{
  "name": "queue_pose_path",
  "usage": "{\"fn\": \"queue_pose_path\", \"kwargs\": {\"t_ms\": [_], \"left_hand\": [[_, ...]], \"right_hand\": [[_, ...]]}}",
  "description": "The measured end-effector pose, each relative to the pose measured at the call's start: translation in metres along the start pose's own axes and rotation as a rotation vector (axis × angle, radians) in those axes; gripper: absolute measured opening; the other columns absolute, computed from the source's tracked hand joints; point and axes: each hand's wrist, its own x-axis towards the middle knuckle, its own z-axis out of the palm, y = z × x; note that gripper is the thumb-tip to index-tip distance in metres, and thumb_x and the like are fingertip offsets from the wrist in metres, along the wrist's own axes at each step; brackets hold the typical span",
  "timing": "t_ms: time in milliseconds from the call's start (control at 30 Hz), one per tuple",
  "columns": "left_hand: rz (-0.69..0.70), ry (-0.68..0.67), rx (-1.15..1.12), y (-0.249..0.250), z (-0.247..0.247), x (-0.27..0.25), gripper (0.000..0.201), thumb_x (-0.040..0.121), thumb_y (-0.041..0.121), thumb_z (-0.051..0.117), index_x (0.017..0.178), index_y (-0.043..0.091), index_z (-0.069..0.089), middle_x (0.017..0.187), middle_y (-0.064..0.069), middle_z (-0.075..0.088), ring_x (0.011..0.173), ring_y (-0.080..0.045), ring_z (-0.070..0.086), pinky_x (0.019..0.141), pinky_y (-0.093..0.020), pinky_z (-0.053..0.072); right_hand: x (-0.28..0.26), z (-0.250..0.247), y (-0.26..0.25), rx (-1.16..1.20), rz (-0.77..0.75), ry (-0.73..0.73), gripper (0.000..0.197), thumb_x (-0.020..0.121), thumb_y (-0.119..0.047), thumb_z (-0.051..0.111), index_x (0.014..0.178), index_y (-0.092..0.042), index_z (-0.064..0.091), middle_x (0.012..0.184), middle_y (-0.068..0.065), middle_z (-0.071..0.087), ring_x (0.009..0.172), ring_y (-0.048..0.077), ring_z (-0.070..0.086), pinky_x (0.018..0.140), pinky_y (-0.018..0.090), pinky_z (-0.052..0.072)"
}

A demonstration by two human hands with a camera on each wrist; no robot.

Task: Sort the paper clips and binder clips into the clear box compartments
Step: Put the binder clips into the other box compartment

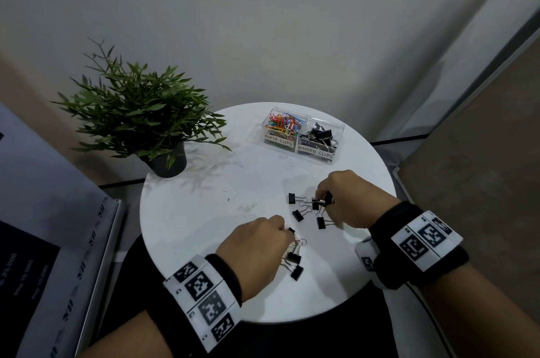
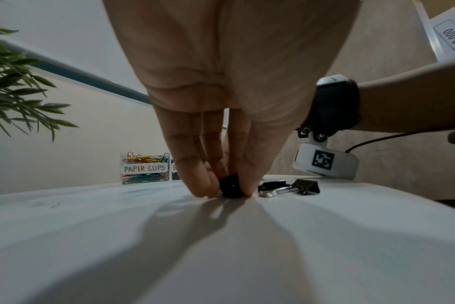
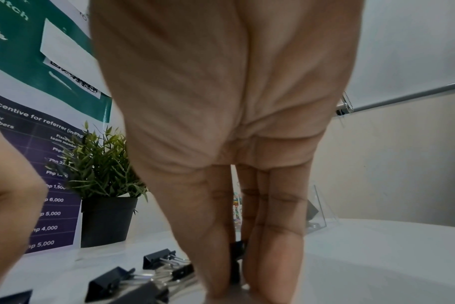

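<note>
1. The left hand (image 2: 229, 86) has its grip pinched on a small black binder clip (image 2: 229, 186) at the table (image 1: 204, 211), thumb on one side and fingers on the other, tips touching the white top.
2. The right hand (image 1: 347, 199) has its grip closed round another black binder clip (image 3: 237, 250); in the right wrist view the clip shows between thumb and fingers, low against the table.
3. Loose binder clips (image 1: 297, 215) lie between and near the two hands: folded black sheet bodies with looped silver wire handles, some handles crossing each other.
4. The table is round, smooth and white, with faint grey scuffs and soft shadows under the hands.
5. At its far side stands the clear box (image 1: 304, 131), two compartments side by side. The left one, labelled PAPER CLIPS, holds coloured paper clips (image 1: 285, 123); the right one, labelled BINDER CLIPS, holds black binder clips.
6. A potted plant (image 1: 140, 112) with narrow green leaves in a dark round pot stands at the far-left rim, well apart from the box.
7. Each wrist bears a black band with white blocks printed in square black codes (image 1: 204, 299).
8. Plain pale walls meet in a corner behind the table; a printed poster (image 3: 39, 144) with price figures stands at the left.
</note>
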Motion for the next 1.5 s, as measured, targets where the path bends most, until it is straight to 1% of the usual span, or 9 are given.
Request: {"fn": "queue_pose_path", "kwargs": {"t_ms": [133, 267, 433, 667, 800, 900, 1100, 1400, 1500], "left_hand": [[-0.037, -0.029, 0.027, 0.0, -0.002, 0.002, 0.024, 0.092, 0.007, 0.044, 0.109, 0.017, 0.058, 0.105, 0.0, 0.052, 0.088, -0.023, 0.056, 0.069, -0.033, 0.044], [-0.036, -0.03, 0.005, -0.003, -0.006, 0.004, 0.027, 0.094, 0.011, 0.041, 0.117, 0.017, 0.055, 0.109, -0.002, 0.055, 0.091, -0.024, 0.057, 0.074, -0.032, 0.045], [-0.001, -0.008, -0.073, -0.013, -0.008, -0.001, 0.028, 0.099, 0.017, 0.041, 0.122, 0.027, 0.054, 0.111, 0.002, 0.055, 0.096, -0.023, 0.057, 0.074, -0.027, 0.04], [0.033, -0.039, -0.033, -0.011, -0.006, -0.009, 0.027, 0.095, 0.015, 0.04, 0.108, 0.021, 0.063, 0.113, 0.003, 0.048, 0.092, -0.022, 0.057, 0.079, -0.031, 0.047], [0.028, -0.026, -0.051, -0.005, -0.012, -0.014, 0.024, 0.093, 0.022, 0.039, 0.102, 0.018, 0.061, 0.113, 0.001, 0.045, 0.094, -0.019, 0.052, 0.076, -0.027, 0.039], [0.032, -0.056, -0.031, -0.005, -0.011, -0.016, 0.022, 0.094, 0.022, 0.042, 0.104, 0.018, 0.061, 0.114, 0.0, 0.044, 0.096, -0.021, 0.052, 0.078, -0.031, 0.044], [0.023, -0.079, 0.018, -0.012, -0.002, -0.008, 0.031, 0.092, 0.006, 0.041, 0.111, 0.018, 0.062, 0.113, -0.001, 0.049, 0.096, -0.023, 0.054, 0.079, -0.034, 0.047], [0.026, -0.069, -0.012, -0.023, -0.005, -0.002, 0.019, 0.093, 0.006, 0.046, 0.107, 0.016, 0.054, 0.111, 0.0, 0.045, 0.09, -0.022, 0.053, 0.075, -0.033, 0.046], [0.054, -0.08, -0.01, -0.027, -0.005, 0.001, 0.02, 0.093, 0.006, 0.046, 0.106, 0.016, 0.056, 0.11, 0.0, 0.045, 0.086, -0.022, 0.053, 0.071, -0.033, 0.045]], "right_hand": [[-0.001, -0.001, 0.0, 0.012, 0.038, 0.019, 0.02, 0.074, -0.003, 0.054, 0.085, -0.01, 0.069, 0.084, 0.01, 0.068, 0.076, 0.027, 0.063, 0.065, 0.03, 0.054], [0.0, 0.001, 0.006, -0.011, 0.063, 0.035, 0.012, 0.073, -0.01, 0.058, 0.073, -0.001, 0.065, 0.073, 0.016, 0.067, 0.06, 0.03, 0.056, 0.051, 0.029, 0.044], [0.003, -0.017, 0.013, 0.067, 0.085, 0.131, 0.016, 0.081, -0.022, 0.066, 0.075, -0.008, 0.069, 0.074, 0.01, 0.068, 0.071, 0.027, 0.063, 0.061, 0.03, 0.049], [0.048, -0.071, 0.01, 0.099, 0.122, 0.44, 0.019, 0.083, -0.027, 0.067, 0.082, -0.008, 0.072, 0.081, 0.014, 0.068, 0.08, 0.033, 0.062, 0.069, 0.033, 0.051], [0.085, -0.076, 0.011, 0.036, 0.179, 0.397, 0.018, 0.082, -0.027, 0.066, 0.086, -0.01, 0.069, 0.086, 0.013, 0.068, 0.078, 0.031, 0.061, 0.062, 0.028, 0.042], [0.098, -0.071, 0.012, -0.015, 0.199, 0.343, 0.02, 0.083, -0.026, 0.064, 0.09, -0.008, 0.066, 0.091, 0.015, 0.067, 0.08, 0.032, 0.061, 0.063, 0.028, 0.039], [0.1, -0.066, 0.014, -0.029, 0.188, 0.342, 0.019, 0.083, -0.022, 0.063, 0.093, -0.006, 0.065, 0.092, 0.016, 0.066, 0.08, 0.033, 0.06, 0.063, 0.029, 0.043], [0.09, -0.061, 0.018, 0.021, 0.135, 0.357, 0.019, 0.083, -0.021, 0.067, 0.097, -0.009, 0.071, 0.094, 0.013, 0.068, 0.084, 0.03, 0.061, 0.068, 0.03, 0.047], [0.089, -0.063, 0.02, 0.076, 0.138, 0.367, 0.022, 0.081, -0.022, 0.071, 0.1, -0.012, 0.072, 0.098, 0.01, 0.069, 0.09, 0.028, 0.062, 0.076, 0.032, 0.051]]}}
